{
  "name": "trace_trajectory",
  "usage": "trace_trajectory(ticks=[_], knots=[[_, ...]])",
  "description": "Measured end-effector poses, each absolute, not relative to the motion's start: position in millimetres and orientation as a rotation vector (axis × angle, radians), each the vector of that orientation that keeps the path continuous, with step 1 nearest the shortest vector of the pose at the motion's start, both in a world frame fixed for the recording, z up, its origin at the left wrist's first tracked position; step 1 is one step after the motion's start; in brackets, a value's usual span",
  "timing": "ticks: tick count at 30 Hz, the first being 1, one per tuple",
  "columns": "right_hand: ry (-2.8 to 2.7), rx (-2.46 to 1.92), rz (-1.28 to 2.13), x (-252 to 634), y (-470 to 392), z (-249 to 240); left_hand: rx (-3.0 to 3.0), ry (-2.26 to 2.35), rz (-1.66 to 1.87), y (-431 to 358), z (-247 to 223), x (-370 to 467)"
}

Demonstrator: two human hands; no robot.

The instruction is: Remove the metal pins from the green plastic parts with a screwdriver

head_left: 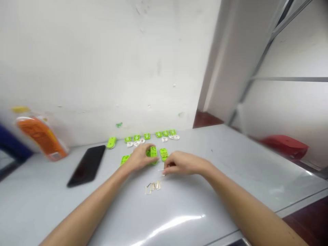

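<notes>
Here, green casing [153,151] (compartmented); in left hand [140,157].

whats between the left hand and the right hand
The head view shows a small green case between the left hand and the right hand, beside the green piece that the left hand holds.

Bright, diffuse light; one white glare streak along my tabletop [194,201]; my fingers [172,169] slightly soft; orange bottle [42,136] blurred, edges stretched.
</notes>
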State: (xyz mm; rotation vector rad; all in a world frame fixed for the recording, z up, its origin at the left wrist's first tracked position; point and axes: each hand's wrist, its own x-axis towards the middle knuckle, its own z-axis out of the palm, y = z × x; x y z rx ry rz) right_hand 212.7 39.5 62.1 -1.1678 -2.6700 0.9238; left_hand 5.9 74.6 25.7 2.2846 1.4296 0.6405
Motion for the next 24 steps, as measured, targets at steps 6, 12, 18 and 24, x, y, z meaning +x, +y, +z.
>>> trace_trajectory(ticks=[6,12,18,24], knots=[[-2.804,-1.083,0.984,213,36,63,2.397,1.436,0.528,88,21,6],[-2.798,-1.054,1.048,224,40,75,2.459,1.384,0.458,91,25,8],[-2.666,-1.206,1.135,236,46,76,2.49,1.252,0.44,89,26,29],[-2.627,-1.225,0.995,243,48,77,2.399,1.242,0.65,82,31,27]])
